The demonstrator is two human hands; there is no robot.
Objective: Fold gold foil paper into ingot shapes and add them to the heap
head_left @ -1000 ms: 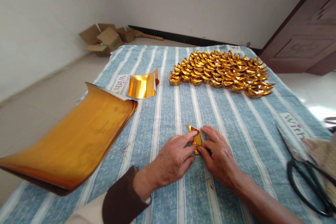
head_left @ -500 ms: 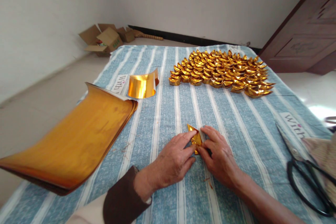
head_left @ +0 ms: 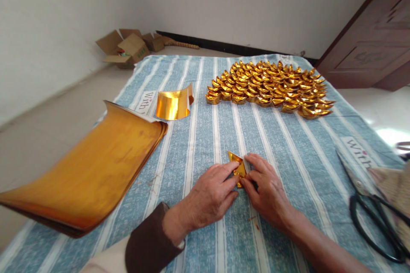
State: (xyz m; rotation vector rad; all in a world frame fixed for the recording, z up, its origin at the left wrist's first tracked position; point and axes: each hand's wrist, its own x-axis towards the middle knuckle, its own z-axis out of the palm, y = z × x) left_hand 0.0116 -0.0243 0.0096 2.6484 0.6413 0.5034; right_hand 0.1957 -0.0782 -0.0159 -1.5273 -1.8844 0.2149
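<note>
Fingers [head_left: 231,169] of the left hand [head_left: 209,196] are pressed together onto the small gold foil piece [head_left: 237,166], and the right hand [head_left: 267,190] comes in from the 3 o'clock side, its fingertips closed on the same piece's lower edge. Both hands are clamped on it, pinning it flat against the striped blue cloth [head_left: 205,136] that covers the table, right at the near centre.

That piece looks feather-light, thin and springy: a metallic paper that likely holds a crease sharply but dents or tears if pinched hard. Its shiny face is probably slick under dry fingertips, so the safest hold seems to be along the folded edges and corners, pressing down rather than squeezing the middle.

Out at 10 o'clock from the hands lies a thick stack of gold sheets [head_left: 92,170], its far end curling upward, overhanging the table's left edge. Just beyond it, at 11 o'clock, a single curled gold strip [head_left: 174,105] stands on its edge. At 1 o'clock, well apart, a dense spread of folded gold ingots [head_left: 272,87] sits in rows. Black scissors [head_left: 374,226] rest at 3 o'clock near the right edge. Open cardboard boxes [head_left: 126,47] sit on the floor beyond the far left corner.
</note>
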